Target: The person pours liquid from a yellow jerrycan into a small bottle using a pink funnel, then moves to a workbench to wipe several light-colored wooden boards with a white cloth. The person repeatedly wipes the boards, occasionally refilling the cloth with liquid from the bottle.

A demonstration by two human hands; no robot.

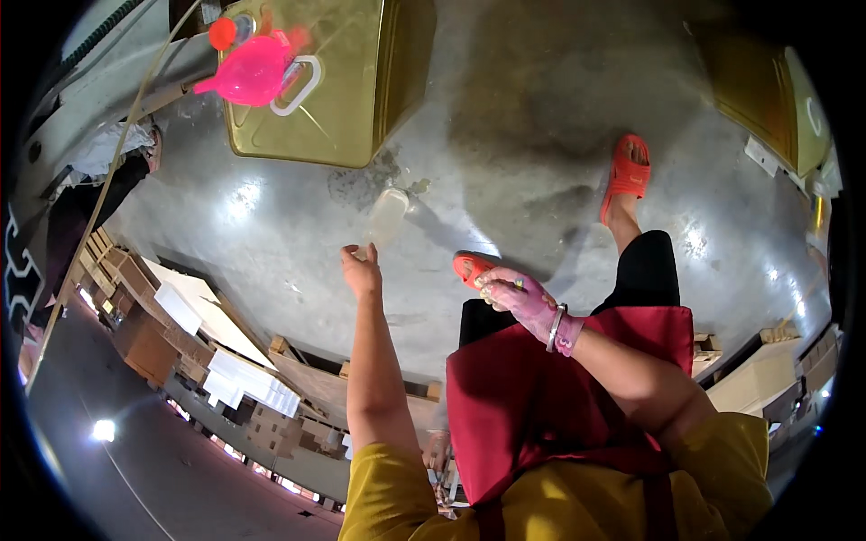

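Note:
My left hand [363,269] is bare and stretched out over the floor. Its fingers pinch the near end of a clear plastic bottle [389,216], which tilts away from me. On my right hand [523,302] is a pink patterned glove, with a bracelet at the wrist. Those fingers are curled together in front of my apron; whatever they may hold is hidden. Beyond the bottle stands a large gold metal can [316,122] with a white carrying handle [298,87]. A bright pink funnel [253,72] sits on its top, beside a red round cap [222,34].
Another gold can [753,99] stands at the far right. Wet spots mark the grey floor [361,185] near the first can. At the left a person's leg [113,189] shows beside a metal frame [68,126]. Cardboard boxes [149,347] and pallets lie at lower left.

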